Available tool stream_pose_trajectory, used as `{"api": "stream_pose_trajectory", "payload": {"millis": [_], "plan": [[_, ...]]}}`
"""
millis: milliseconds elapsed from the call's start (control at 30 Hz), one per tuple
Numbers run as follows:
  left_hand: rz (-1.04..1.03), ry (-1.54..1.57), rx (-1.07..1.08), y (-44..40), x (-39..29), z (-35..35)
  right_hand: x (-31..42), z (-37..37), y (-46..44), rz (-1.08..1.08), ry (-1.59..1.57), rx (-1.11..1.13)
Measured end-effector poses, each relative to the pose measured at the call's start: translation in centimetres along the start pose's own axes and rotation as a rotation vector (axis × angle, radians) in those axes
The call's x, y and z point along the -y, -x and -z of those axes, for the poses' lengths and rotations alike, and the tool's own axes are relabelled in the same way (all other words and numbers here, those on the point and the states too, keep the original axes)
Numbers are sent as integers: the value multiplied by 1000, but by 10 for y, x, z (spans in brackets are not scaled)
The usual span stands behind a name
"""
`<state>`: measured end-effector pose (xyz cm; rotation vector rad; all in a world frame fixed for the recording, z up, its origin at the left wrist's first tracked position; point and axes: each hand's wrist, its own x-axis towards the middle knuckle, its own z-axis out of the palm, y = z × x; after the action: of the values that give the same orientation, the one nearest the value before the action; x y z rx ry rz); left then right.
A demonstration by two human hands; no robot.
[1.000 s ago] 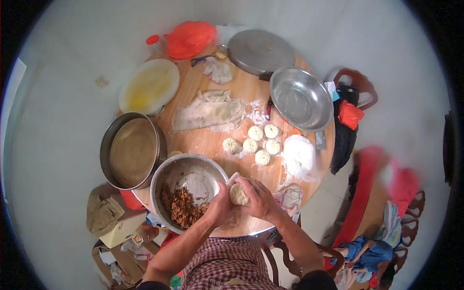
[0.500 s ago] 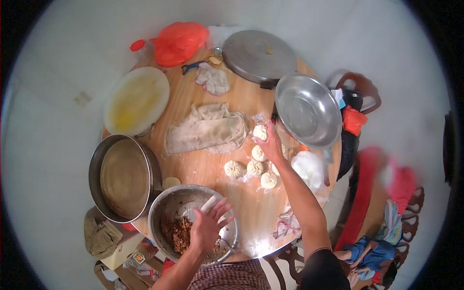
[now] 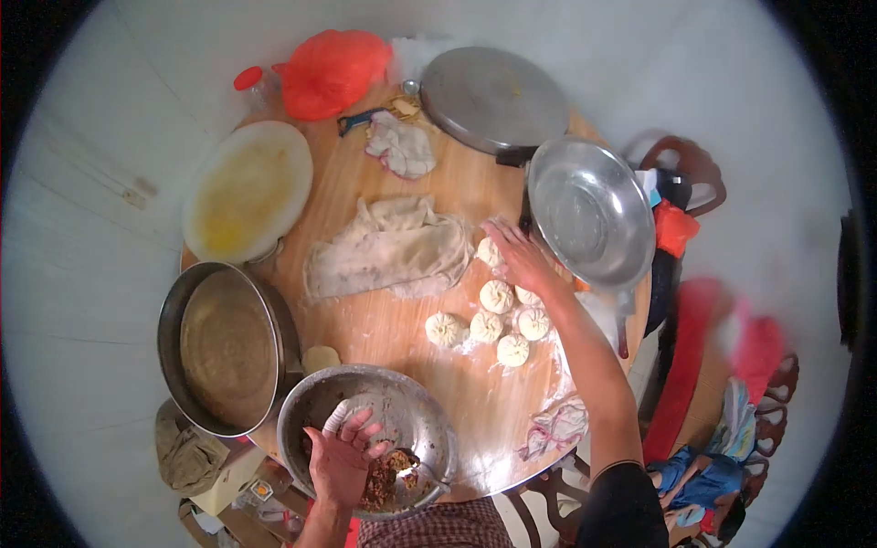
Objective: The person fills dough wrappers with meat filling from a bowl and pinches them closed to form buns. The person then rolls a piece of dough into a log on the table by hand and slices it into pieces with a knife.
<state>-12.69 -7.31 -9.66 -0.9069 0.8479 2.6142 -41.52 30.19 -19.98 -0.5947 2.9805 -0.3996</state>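
My right hand (image 3: 523, 258) reaches over the far end of a group of pleated buns, its fingers stretched out. Beside its palm and partly covered by it sits one bun (image 3: 490, 252). Several more buns, such as this pleated one (image 3: 512, 350), rest on the floured table nearer me. My left hand (image 3: 342, 462) is held palm up above a metal bowl (image 3: 440, 422), fingers apart, with a white wrap around one finger. Brown minced filling (image 3: 388, 477) lies in the bowl, partly hidden by that hand. A small flat dough round (image 3: 320, 358) is beside the bowl.
A damp cloth (image 3: 393, 251) covers something mid-table. Around the edge stand a deep round pan (image 3: 283, 320), an oily white plate (image 3: 251, 187), a grey lid (image 3: 493, 96), a steel basin (image 3: 585, 215) and a red bag (image 3: 333, 73). A person (image 3: 699, 479) is at lower right.
My right hand has loosened from around the far bun, and its fingers are now straight. My left hand has shifted left and down over the bowl. The view has moved slightly.
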Motion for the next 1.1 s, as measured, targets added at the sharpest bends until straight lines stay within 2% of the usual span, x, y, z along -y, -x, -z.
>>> {"api": "stream_pose_trajectory", "payload": {"millis": [67,133,200,333,400,467,533,600,667,700,733,767,800,833,867,933,967,1033,1100], "plan": [[-3,9,-47,2,1,4,-6,-15,-11,105,43,145],[24,28,3,5,1,9,-16,-31,-13,140,35,219],[10,45,14,9,1,16,-15,-36,-8,58,-52,66],[-53,124,-1,30,-5,35,22,-10,9,80,-45,-24],[-98,59,-44,44,-7,57,54,-1,24,-1,-124,-212],[-166,65,-77,63,-5,70,89,-17,31,-49,-352,-125],[-144,62,-153,77,4,90,139,-35,25,121,-523,-151],[-167,59,-182,89,13,97,194,-50,4,-53,-716,161],[-207,-38,-268,98,19,101,236,-82,-19,-82,-727,255],[-237,-79,-281,104,17,102,252,-91,-26,-66,-723,256],[-253,-70,-281,106,18,107,267,-97,-35,-33,-678,363],[-317,-245,-395,108,18,114,281,-104,-43,-3,-629,469],[-373,-420,-513,111,19,124,295,-110,-49,7,-622,471],[-422,-522,-613,112,18,136,308,-118,-53,9,-523,474],[-420,-507,-618,111,16,149,320,-125,-56,10,-422,479],[-652,-1027,-719,110,5,163,337,-138,-65,25,-394,513],[-646,-1009,-727,107,2,171,344,-144,-69,37,-297,551],[-493,-1095,-529,100,-2,190,350,-164,-71,46,-194,600],[-366,-1099,-380,97,-8,195,352,-176,-73,150,-50,669]]}}
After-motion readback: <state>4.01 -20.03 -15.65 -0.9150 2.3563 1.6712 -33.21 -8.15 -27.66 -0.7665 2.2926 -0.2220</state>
